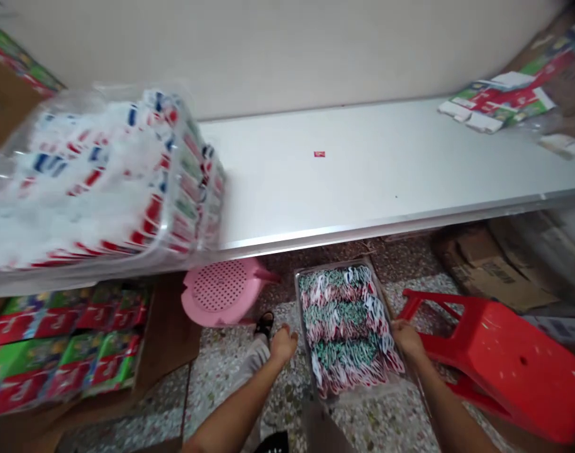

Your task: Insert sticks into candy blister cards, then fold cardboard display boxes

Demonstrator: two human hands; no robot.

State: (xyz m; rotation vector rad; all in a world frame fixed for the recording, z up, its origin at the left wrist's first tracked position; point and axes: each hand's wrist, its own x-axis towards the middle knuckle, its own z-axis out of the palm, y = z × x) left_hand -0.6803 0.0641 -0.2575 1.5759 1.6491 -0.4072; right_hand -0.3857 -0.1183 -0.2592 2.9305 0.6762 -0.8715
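Note:
A clear plastic bag of red, green and white folded packets (346,327) is held low over the speckled floor, below the white table's front edge. My left hand (284,343) is closed on its left side. My right hand (407,338) is closed on its right side. Both forearms reach forward from the bottom of the view.
A white table (363,176) spans the view, with a large clear bag of printed packets (103,182) at its left end and flat printed cartons (504,100) at the far right. Below are a pink stool (221,292), a tipped red stool (499,358), cardboard (495,270) and a box of green-red packs (65,343).

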